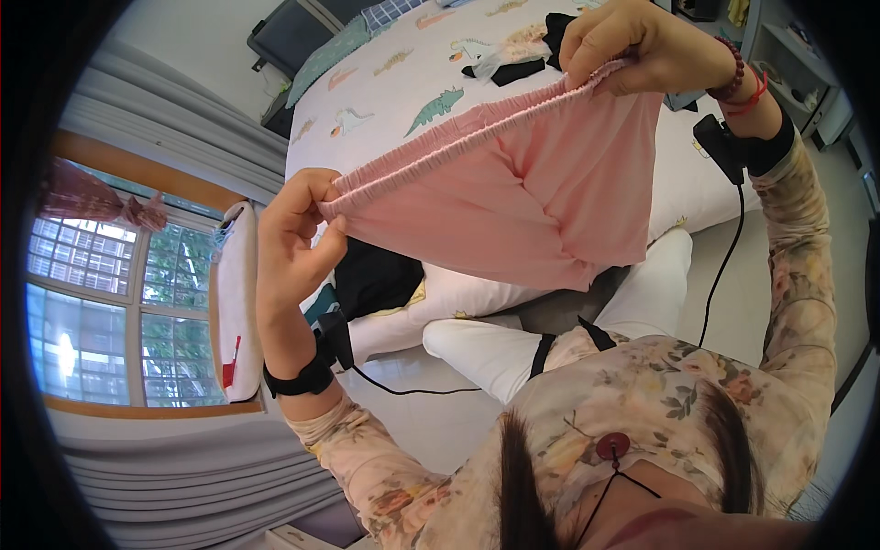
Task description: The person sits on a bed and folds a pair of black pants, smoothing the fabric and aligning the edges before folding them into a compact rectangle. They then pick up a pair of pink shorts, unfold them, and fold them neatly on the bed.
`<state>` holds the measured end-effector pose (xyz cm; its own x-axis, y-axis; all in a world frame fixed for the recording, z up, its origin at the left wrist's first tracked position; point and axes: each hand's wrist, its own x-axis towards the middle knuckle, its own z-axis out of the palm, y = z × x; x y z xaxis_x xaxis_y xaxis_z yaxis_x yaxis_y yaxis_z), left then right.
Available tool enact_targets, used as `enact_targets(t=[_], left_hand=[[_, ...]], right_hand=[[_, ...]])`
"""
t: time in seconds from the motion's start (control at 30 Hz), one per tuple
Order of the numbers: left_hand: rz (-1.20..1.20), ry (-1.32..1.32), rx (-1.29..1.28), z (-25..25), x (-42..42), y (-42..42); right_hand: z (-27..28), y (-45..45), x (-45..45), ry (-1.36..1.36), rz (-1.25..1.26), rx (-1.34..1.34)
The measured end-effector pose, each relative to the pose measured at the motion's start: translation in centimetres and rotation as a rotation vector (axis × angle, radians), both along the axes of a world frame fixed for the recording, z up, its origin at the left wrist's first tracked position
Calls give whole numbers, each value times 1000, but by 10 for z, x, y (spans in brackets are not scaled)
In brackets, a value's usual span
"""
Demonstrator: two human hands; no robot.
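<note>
Pink cloth shorts or trousers (481, 192) with a gathered elastic waistband hang stretched between my two hands, above the edge of a bed. My left hand (302, 234) pinches the left end of the waistband between thumb and fingers. Higher up, my right hand (632, 55) grips the other end. The waistband slopes up to the right, and its opening shows as a narrow gap. The cloth falls in folds below it and hides part of the bed's edge. A black garment (378, 278) lies on the bed just below and right of my left hand.
The bed sheet (371, 103) has a dinosaur print. Black and lace garments (515, 62) lie farther back on it, with a green pillow (330, 55) at the far left. Black cables hang from devices strapped to both wrists. A window (137, 289) is on the left, shelves (797, 62) at right.
</note>
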<state>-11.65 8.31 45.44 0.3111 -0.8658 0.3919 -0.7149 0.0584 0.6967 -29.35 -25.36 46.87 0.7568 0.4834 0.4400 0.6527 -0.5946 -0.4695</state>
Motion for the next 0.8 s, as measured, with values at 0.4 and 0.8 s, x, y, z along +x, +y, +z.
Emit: enact_targets(t=[0.4, 0.8], left_hand=[[54, -25, -16, -3, -3, 10], [96, 90, -130, -2, -4, 23]], right_hand=[[4, -15, -19, -44, -215, -171], [2, -18, -30, -85, -286, 20]])
